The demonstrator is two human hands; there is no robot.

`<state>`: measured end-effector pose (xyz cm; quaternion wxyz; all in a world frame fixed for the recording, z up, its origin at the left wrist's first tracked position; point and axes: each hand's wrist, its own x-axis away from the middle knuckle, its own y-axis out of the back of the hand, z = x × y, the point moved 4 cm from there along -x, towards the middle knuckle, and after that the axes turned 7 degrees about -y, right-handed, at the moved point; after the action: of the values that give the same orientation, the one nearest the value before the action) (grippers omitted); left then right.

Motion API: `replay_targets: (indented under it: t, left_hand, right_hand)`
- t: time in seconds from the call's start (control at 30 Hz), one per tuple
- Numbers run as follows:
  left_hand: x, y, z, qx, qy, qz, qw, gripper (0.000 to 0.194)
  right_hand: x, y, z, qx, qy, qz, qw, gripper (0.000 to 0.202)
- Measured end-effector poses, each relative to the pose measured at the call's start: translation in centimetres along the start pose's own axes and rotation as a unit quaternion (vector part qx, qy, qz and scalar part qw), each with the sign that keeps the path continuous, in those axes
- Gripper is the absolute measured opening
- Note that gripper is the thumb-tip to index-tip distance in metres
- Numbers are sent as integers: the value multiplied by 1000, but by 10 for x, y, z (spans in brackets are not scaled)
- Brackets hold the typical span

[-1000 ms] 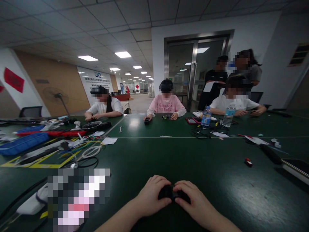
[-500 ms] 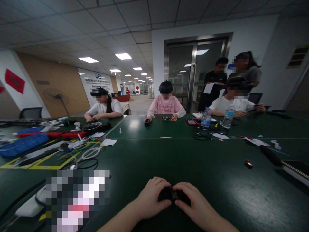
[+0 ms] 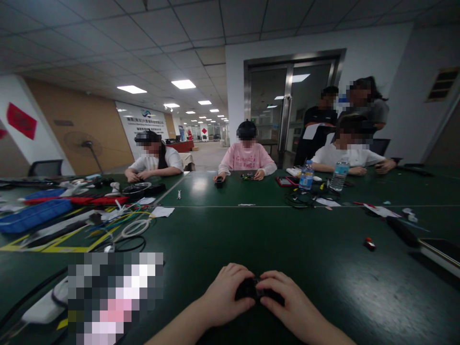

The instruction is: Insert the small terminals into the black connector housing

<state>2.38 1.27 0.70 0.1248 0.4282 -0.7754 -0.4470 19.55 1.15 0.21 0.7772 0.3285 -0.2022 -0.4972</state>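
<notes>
Black small part [image 3: 248, 289] sits pinched between left hand [image 3: 224, 297] and right hand [image 3: 287, 302].

We read no text; print on pink sweatshirt [image 3: 247, 158] and lettering on far wall banner [image 3: 145, 125] too blurred

Black part [image 3: 249, 289] on dark green table [image 3: 323, 268]; blue tray [image 3: 34, 214], red-and-black piece [image 3: 369, 243].

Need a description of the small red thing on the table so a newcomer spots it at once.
Start at the wide dark green table and look to its right side, ahead of the right hand. The small red and black object lies alone on bare tabletop, left of the long black bar; nothing else on that side near it is red.
</notes>
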Motion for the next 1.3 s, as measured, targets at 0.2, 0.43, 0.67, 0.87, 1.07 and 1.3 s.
replay_targets:
  t: [0.2, 0.43, 0.67, 0.87, 1.07, 1.3]
  left_hand:
    - [0, -2, 1, -6, -3, -3, 1000, 42]
    - [0, -1, 1, -6, 3, 3, 1000, 43]
    - [0, -2, 1, -5, 1, 6, 1000, 42]
    - [0, -1, 0, -1, -3, 0, 1000, 41]
    - [1, -1, 1, -8, -1, 4, 1000, 48]
    - [0, -1, 2, -19, -4, 1, 1000, 40]
  right_hand:
    - [-2, -2, -1, -5, 11, -9, 1000, 21]
    - [-1, -3, -3, -9, 9, -14, 1000, 20]
    - [-3, -2, -2, -13, 3, -6, 1000, 21]
    - [-2, -1, -2, -16, 8, -8, 1000, 23]
    - [-2, -2, -3, -6, 1, -8, 1000, 23]
    - [-1, -2, -3, -1, 7, -17, 1000, 25]
